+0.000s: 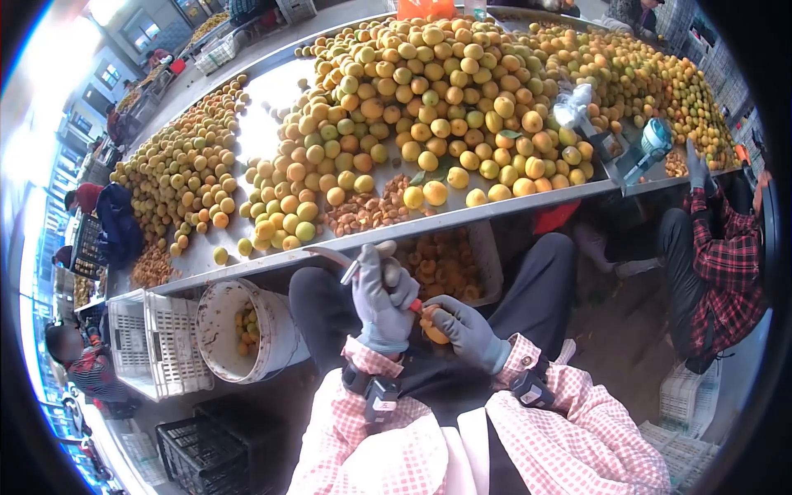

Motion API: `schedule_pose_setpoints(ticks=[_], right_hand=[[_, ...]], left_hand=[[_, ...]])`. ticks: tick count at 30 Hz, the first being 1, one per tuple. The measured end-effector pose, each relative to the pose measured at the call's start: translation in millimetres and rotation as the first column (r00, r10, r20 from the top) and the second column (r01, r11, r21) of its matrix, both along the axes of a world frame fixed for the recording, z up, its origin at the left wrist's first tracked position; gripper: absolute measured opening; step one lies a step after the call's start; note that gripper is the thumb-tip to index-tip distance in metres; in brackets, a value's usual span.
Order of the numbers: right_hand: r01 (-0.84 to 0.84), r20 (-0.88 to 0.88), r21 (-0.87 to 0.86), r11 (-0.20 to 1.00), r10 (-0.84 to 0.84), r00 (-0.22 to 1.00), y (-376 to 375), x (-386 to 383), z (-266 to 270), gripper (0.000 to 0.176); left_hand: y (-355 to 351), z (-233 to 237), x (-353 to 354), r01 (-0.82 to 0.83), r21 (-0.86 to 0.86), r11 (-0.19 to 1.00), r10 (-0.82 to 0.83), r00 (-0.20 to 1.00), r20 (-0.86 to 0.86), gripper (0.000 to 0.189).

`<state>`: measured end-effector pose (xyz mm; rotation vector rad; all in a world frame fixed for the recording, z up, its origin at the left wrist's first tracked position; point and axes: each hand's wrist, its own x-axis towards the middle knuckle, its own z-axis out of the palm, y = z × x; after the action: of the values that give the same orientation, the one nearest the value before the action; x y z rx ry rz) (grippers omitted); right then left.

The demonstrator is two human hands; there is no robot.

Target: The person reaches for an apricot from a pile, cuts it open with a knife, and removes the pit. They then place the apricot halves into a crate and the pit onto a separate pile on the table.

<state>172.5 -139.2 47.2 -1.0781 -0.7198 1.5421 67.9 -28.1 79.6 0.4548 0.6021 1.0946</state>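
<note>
My left hand (384, 299), in a grey glove, is closed around a slim hand tool. A curved metal part (328, 254) sticks out at its upper left and a red part (416, 306) shows on the fruit side; the rest is hidden by the fingers. My gloved right hand (472, 334) grips an orange-yellow apricot (434, 325) over my lap, close to the tool's red part. Just beyond my hands, a crate (488, 262) between my knees holds orange fruit pieces (445, 268).
The metal table (396, 224) carries heaped apricots (445, 91) and brown pits (370, 211). At left are a white bucket (216, 330) with fruit inside and white crates (169, 340). A co-worker in a checked shirt (728, 272) sits at right, near a teal cup-like object (656, 136).
</note>
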Motion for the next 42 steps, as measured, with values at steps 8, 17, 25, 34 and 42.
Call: schedule_pose_setpoints(ticks=[8,17,25,34,42], right_hand=[[0.004,0.09,-0.014,1.0,-0.003,0.996,43.8,-18.8,0.6,0.034],[-0.172,-0.469,-0.269,0.948,0.027,0.883,68.2,-7.9,8.2,0.033],[-0.307,-0.797,-0.124,0.944,0.089,0.597,110.5,3.8,-10.4,0.04],[-0.134,-0.56,-0.341,0.93,-0.087,0.824,166.7,23.5,-1.0,0.022],[0.118,-0.091,-0.37,0.922,-0.162,0.983,217.3,29.7,-20.3,0.031]], left_hand=[[16.6,6.7,-1.6,-0.126,0.361,0.924,0.214,0.952,-0.217,0.029],[45.5,-1.9,-2.0,-0.147,0.235,0.961,0.174,0.98,-0.1,0.03],[97.6,3.6,12.9,-0.135,-0.09,0.987,0.14,0.989,0.056,0.031],[161.1,-17.5,7.7,-0.207,-0.108,0.972,0.221,0.964,0.148,0.03],[159.7,-9.4,-25.3,-0.319,-0.076,0.945,0.327,0.936,0.131,0.029]])
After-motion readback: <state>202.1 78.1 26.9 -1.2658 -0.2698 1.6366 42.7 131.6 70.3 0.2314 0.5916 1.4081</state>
